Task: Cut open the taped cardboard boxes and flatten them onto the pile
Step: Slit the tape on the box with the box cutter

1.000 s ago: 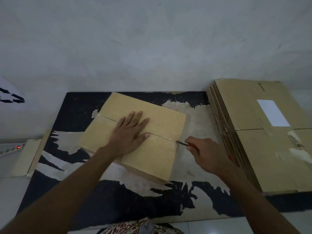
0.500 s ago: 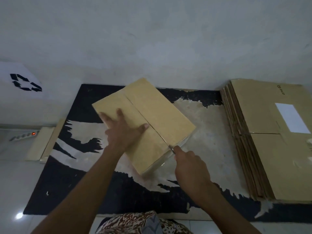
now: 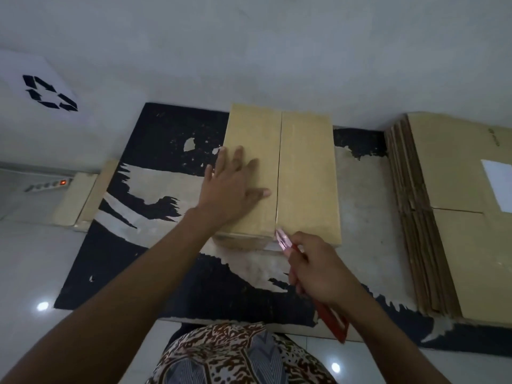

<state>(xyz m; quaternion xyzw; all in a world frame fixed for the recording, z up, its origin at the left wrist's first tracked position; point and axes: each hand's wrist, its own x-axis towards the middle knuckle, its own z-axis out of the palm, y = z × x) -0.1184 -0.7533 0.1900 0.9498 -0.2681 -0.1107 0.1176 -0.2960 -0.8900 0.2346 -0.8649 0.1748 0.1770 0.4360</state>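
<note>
Your left hand (image 3: pixel 232 189) lay flat, fingers spread, on the box (image 3: pixel 282 173), left of its centre seam. Your right hand (image 3: pixel 318 270) kept its grip clamped on the red cutter (image 3: pixel 310 284), blade tip at the seam's near end. The box sat on the mat (image 3: pixel 166 151), the pile (image 3: pixel 448 217) to its right.

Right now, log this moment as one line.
left hand flat on box | right hand grips cutter | blade at seam's near end
</note>
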